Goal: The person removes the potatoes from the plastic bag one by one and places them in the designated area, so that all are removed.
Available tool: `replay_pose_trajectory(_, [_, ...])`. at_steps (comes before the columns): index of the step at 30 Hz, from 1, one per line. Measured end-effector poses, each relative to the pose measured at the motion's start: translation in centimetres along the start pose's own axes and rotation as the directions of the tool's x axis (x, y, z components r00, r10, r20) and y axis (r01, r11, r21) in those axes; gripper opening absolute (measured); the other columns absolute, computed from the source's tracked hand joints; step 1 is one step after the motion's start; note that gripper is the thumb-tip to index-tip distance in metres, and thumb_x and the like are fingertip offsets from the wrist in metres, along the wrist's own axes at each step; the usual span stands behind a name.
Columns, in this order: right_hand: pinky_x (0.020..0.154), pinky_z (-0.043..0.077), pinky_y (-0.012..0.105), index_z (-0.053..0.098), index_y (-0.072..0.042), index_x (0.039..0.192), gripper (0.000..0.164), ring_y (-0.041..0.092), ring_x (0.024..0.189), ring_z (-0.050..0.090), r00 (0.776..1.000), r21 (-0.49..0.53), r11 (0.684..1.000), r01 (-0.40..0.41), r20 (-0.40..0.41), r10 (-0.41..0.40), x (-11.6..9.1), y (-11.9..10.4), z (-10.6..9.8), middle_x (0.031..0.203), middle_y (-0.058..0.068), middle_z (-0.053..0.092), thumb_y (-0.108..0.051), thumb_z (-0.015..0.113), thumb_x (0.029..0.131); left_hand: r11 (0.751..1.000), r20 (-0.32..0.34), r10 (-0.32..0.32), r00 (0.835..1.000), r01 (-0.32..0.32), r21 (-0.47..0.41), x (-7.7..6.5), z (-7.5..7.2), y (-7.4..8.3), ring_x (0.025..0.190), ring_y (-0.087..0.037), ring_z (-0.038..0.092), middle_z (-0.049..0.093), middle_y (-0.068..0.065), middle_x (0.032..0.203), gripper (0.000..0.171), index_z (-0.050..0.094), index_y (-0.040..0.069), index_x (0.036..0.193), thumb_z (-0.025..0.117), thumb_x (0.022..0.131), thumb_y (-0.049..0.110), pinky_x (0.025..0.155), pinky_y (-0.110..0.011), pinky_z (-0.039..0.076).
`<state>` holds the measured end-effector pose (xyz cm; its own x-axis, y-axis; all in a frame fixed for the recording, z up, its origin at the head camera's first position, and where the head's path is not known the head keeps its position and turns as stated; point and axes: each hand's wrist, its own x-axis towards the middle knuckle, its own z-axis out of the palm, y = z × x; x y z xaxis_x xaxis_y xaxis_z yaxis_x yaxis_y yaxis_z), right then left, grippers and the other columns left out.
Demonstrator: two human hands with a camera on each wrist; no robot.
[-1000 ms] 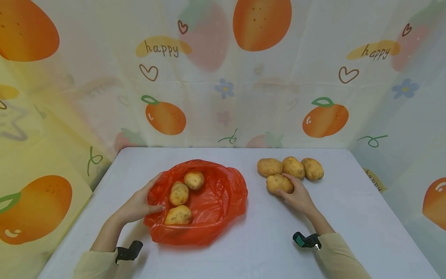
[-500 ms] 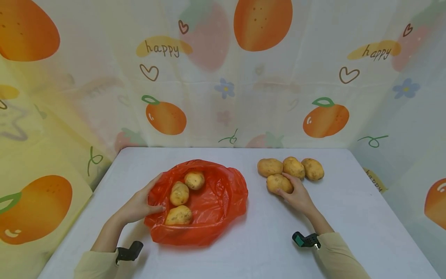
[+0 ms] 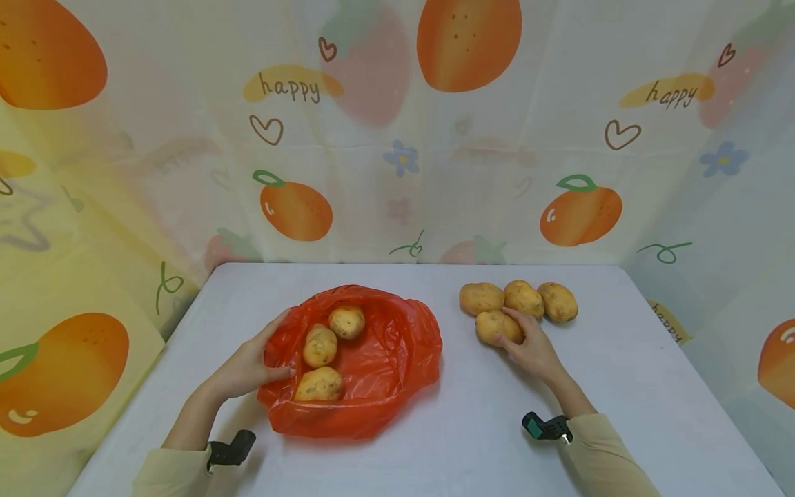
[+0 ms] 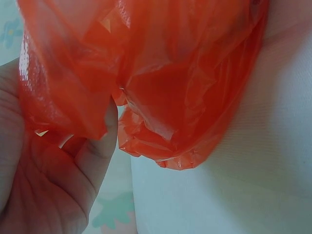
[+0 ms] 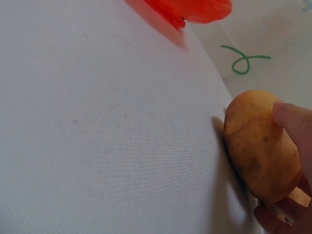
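A red plastic bag [image 3: 388, 362] lies wide open on the left half of the table, with three potatoes in it: one at the back [image 3: 347, 322], one in the middle [image 3: 320, 346] and one near the front rim [image 3: 319, 384]. My left hand [image 3: 245, 369] holds the bag's left side, thumb over the rim; its other fingers are partly hidden by the red film [image 4: 165, 87]. On the right, my right hand [image 3: 535, 352] grips a potato [image 3: 495, 327] between thumb and fingers. In the right wrist view this potato [image 5: 261, 146] appears at or just above the tabletop.
Three more potatoes sit in a row just behind the gripped one: a left one [image 3: 481, 298], a middle one [image 3: 524, 299] and a right one [image 3: 557, 302]. A white cloth covers the table [image 3: 472, 428]. A fruit-patterned curtain [image 3: 459, 172] stands behind it.
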<state>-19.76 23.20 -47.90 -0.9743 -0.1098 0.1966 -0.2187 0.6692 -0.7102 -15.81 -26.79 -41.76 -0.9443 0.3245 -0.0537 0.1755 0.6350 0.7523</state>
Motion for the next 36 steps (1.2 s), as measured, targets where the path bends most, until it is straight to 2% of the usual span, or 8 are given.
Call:
replay_pose_trajectory(6, [0.103, 0.029, 0.055, 0.043, -0.002, 0.133, 0.055, 0.04, 0.122, 0.038, 1.0, 0.006, 1.0, 0.003, -0.003, -0.003, 0.0, -0.1, -0.1, 0.13, 0.024, 0.044, -0.02, 0.065, 0.086, 1.0, -0.001, -0.003, 1.0, 0.003, 0.004, 0.1, 0.0, -0.1, 0.123, -0.042, 0.039, 0.031, -0.017, 0.145, 0.097, 0.014, 0.025, 0.148, 0.077, 0.074, 0.021, 0.085, -0.051, 0.05])
replay_pose_trajectory(16, [0.101, 0.033, 0.054, 0.048, 0.001, 0.128, 0.049, 0.04, 0.122, 0.041, 0.998, -0.005, 1.0, 0.005, -0.066, -0.005, 0.1, -0.6, -0.2, 0.128, 0.023, 0.049, -0.011, 0.064, 0.084, 1.0, -0.009, -0.002, 1.0, 0.002, 0.023, 0.1, 0.1, -0.2, 0.124, -0.042, 0.039, 0.031, -0.017, 0.146, 0.097, 0.014, 0.026, 0.148, 0.077, 0.074, 0.023, 0.087, -0.053, 0.048])
replay_pose_trajectory(23, [0.092, 0.042, 0.051, 0.051, 0.001, 0.125, 0.045, 0.036, 0.116, 0.047, 0.993, -0.014, 1.0, 0.014, -0.114, -0.015, 0.1, -1.1, -0.4, 0.125, 0.021, 0.052, -0.01, 0.064, 0.084, 0.999, -0.013, 0.025, 1.0, -0.025, 0.025, 0.1, 0.1, -0.4, 0.125, -0.042, 0.038, 0.031, -0.017, 0.145, 0.097, 0.015, 0.025, 0.148, 0.077, 0.074, 0.023, 0.09, -0.055, 0.045])
replay_pose_trajectory(31, [0.091, 0.043, 0.048, 0.056, 0.005, 0.116, 0.036, 0.037, 0.104, 0.054, 0.964, 0.007, 0.996, 0.087, -0.252, -0.082, 0.5, -2.5, -0.5, 0.114, 0.022, 0.058, -0.006, 0.065, 0.083, 1.0, -0.011, 0.027, 1.0, -0.026, 0.014, 0.1, 0.0, -0.4, 0.124, -0.041, 0.039, 0.032, -0.017, 0.145, 0.097, 0.015, 0.025, 0.148, 0.077, 0.074, 0.022, 0.09, -0.054, 0.045])
replay_pose_trajectory(36, [0.087, 0.049, 0.047, 0.058, 0.004, 0.114, 0.033, 0.036, 0.103, 0.058, 0.955, 0.034, 0.993, 0.112, -0.28, -0.098, 1.1, -3.7, -0.3, 0.112, 0.021, 0.058, -0.006, 0.066, 0.083, 1.0, -0.006, 0.025, 1.0, -0.025, 0.001, 0.1, -0.1, -0.3, 0.124, -0.041, 0.039, 0.031, -0.017, 0.145, 0.097, 0.015, 0.025, 0.148, 0.077, 0.074, 0.021, 0.089, -0.053, 0.046])
